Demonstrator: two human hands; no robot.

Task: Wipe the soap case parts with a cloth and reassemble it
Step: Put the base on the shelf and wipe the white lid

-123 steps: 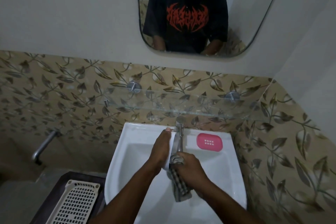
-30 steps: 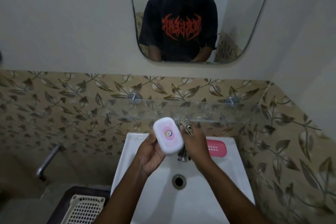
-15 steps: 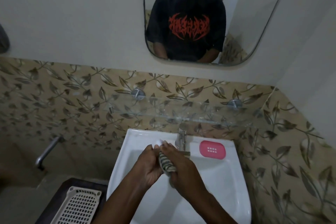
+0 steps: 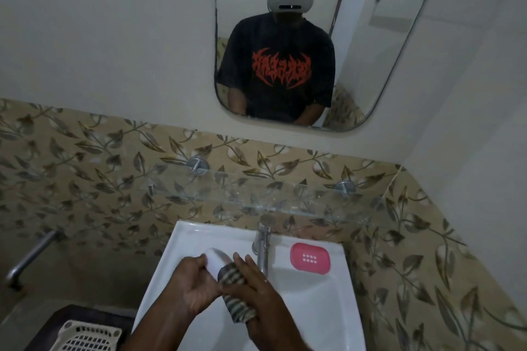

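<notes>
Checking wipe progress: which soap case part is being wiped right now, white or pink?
The white part, held in the left hand with the striped cloth pressed on it by the right hand. The pink part lies untouched on the sink rim.

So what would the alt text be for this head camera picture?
Over a white sink, the left hand holds a white soap case part while the right hand wipes it with a striped cloth. A pink tray sits beside the tap.

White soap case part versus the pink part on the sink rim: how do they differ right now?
The white soap case part is held over the sink by the left hand, while the pink part lies flat and untouched right of the tap. The right hand presses a striped cloth on the white one; the pink one is bare, showing drain slots. Both have rounded corners.
</notes>
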